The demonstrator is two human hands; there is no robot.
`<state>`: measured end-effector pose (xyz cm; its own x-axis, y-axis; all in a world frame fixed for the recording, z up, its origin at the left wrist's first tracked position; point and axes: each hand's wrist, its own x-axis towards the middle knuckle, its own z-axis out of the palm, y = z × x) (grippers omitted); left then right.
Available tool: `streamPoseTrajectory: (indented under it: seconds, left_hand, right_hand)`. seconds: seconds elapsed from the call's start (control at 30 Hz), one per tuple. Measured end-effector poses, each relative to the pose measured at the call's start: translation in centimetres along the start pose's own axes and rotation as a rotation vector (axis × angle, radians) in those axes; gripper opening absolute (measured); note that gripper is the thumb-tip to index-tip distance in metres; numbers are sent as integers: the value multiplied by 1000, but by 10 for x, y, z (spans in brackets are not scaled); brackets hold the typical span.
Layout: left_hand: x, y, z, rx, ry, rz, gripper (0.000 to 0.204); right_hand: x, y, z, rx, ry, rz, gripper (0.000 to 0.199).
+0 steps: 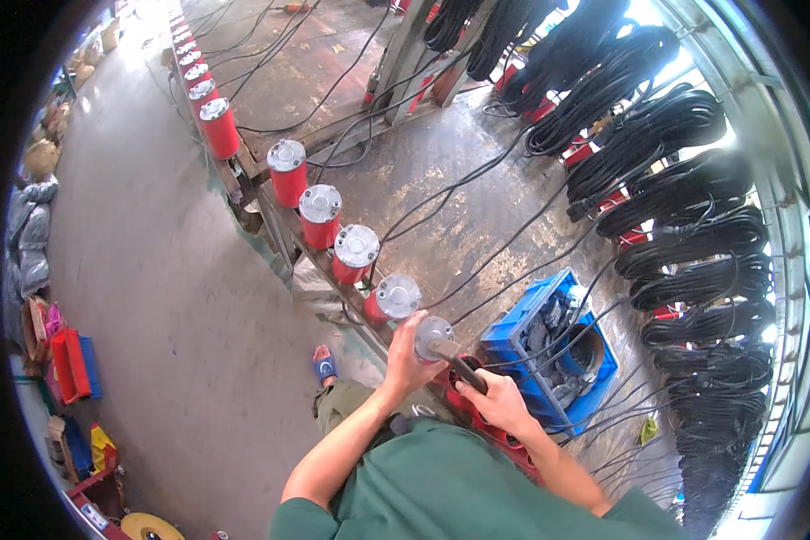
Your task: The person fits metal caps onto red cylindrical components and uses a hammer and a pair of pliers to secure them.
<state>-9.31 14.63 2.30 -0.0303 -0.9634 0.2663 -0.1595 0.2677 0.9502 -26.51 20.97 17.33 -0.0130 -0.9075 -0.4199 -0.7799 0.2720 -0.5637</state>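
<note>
My left hand (405, 360) curls its fingers around the side of a round grey metal end cap (433, 329) at the near end of a row of red cylinders. In my right hand (502, 403) is the dark handle of a hammer (468, 373), whose pale metal head lies over the cap's near edge. Just beyond my left hand stands a red cylinder with a grey cap (398, 296). More of these capped cylinders (355, 254) stand upright in line toward the far left. Red cylinders (463, 371) nearer to me are partly hidden by my hands.
A blue crate (549, 360) of dark parts stands right of my hands. Black cables (477, 175) run across the worn metal bench, and thick cable coils (666, 180) hang along the right. My sandalled foot (323, 364) is on the grey floor (171, 270); red and blue bins (69, 364) stand left.
</note>
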Motion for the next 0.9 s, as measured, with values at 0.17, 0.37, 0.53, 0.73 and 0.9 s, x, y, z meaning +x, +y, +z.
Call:
streamPoseTrajectory:
  seconds: [0.17, 0.37, 0.53, 0.73, 0.9]
  left_hand:
    - [2, 6, 5, -20, 76, -1, 100]
    - [0, 3, 15, -48, 104, 15, 95]
    - [0, 7, 6, -19, 127, 25, 92]
    - [4, 5, 13, -23, 134, 58, 91]
    - [0, 7, 9, -40, 130, 30, 91]
  right_hand:
    - [-20, -40, -22, 223, 39, -100, 32]
    - [-5, 6, 29, 156, 215, -97, 43]
    - [-14, -36, -14, 230, 78, -6, 42]
    - [-6, -1, 24, 291, 63, 112, 45]
    - [-25, -46, -18, 648, -44, 142, 36]
